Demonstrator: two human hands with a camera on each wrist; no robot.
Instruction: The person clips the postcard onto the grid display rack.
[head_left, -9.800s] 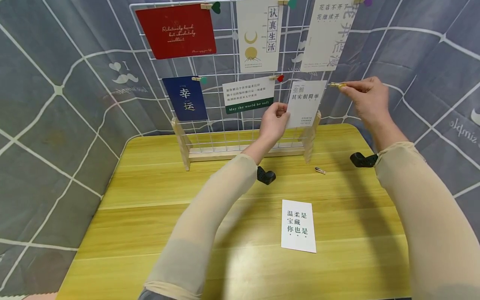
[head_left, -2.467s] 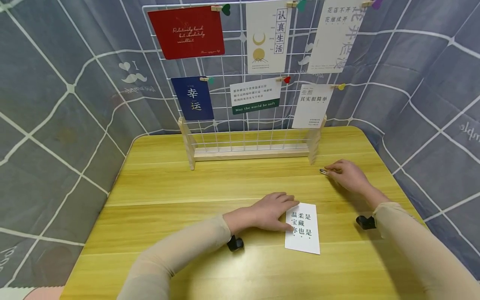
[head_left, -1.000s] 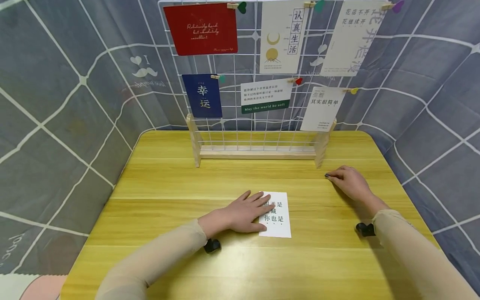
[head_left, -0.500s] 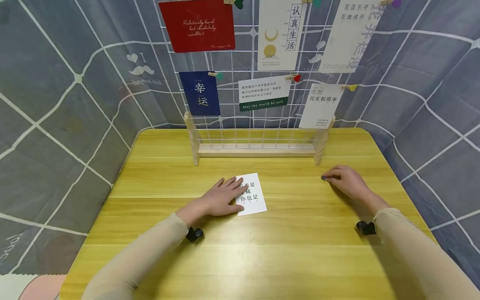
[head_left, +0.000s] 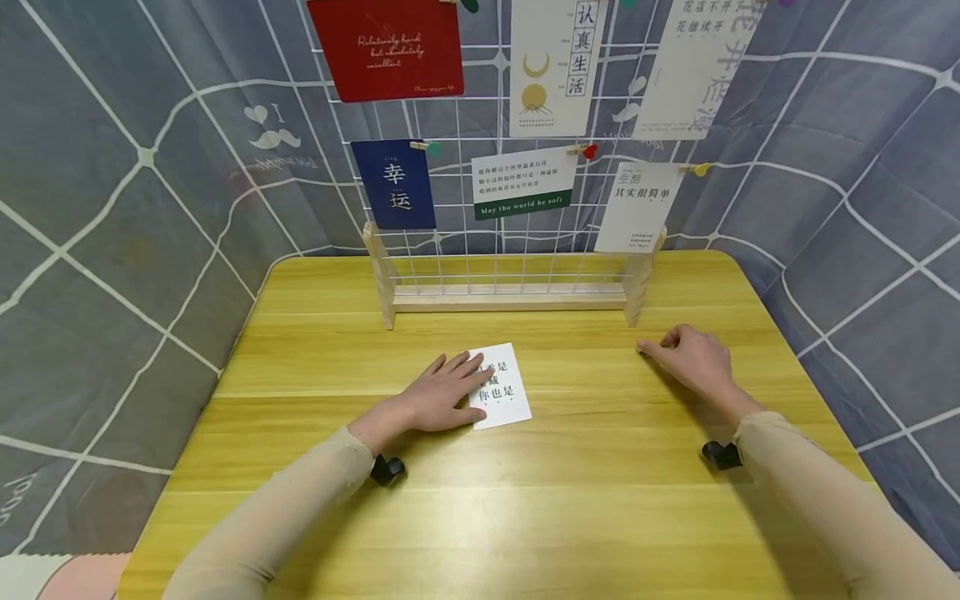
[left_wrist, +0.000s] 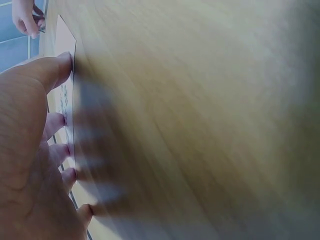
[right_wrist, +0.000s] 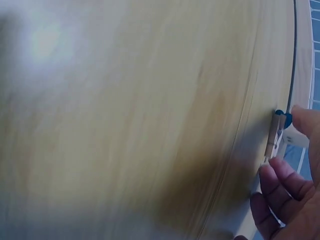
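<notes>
Resting flat with fingers spread, left hand [head_left: 438,393] pressing on the white card [head_left: 504,399] lying near the middle of the desk [head_left: 315,350], in front of the wire grid stand [head_left: 510,296] along the back edge. Pinching a small wooden clothespin [right_wrist: 274,134] with a blue tip between thumb and fingertips, right hand [head_left: 688,358] lying toward the right edge, well apart from the card.

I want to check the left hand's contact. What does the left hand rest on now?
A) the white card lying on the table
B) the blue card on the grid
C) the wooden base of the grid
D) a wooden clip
A: the left hand lies flat with its fingers on the white card on the table.
</notes>
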